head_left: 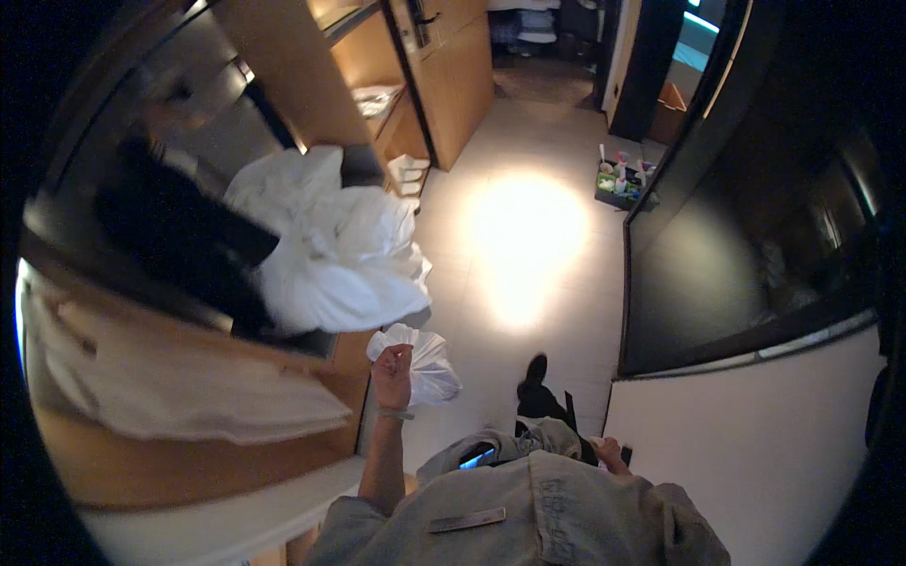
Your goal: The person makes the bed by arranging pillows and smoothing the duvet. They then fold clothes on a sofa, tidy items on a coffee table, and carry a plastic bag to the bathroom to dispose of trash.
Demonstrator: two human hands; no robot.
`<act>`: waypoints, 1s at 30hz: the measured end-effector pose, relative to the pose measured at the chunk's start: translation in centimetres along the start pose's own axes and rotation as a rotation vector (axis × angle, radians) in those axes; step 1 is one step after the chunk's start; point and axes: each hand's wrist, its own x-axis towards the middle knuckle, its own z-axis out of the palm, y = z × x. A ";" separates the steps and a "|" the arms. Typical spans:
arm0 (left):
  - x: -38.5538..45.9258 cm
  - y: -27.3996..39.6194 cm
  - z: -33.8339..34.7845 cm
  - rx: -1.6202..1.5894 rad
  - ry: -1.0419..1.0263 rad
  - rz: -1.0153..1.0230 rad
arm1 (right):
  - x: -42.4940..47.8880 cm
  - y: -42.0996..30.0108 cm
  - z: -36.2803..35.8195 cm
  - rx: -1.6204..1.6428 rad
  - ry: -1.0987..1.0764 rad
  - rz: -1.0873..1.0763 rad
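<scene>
My left hand (393, 371), with a band at the wrist, is held out in front of me with its fingers curled. Directly behind it in the view is a white plastic bag (432, 368) low by the cabinet. Whether the fingers grip the bag cannot be told. A large heap of white linen (340, 247) lies on the bench-like ledge beyond. Down at my right side, my right hand (610, 453) is closed around a dark object (626, 455), mostly hidden by the hand and my clothing.
A caddy of cleaning bottles (621, 180) stands on the floor by a dark glass panel (701, 276). Ahead is a wooden door (453, 78). White slippers (408, 173) sit on a low shelf. Along the left is a blurred dark shape (177, 219), unclear. A white wall (736, 431) is close on my right.
</scene>
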 end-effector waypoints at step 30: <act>77.1 25.3 59.3 -0.112 -0.471 0.220 | 59.8 -40.8 -54.7 0.502 0.495 0.295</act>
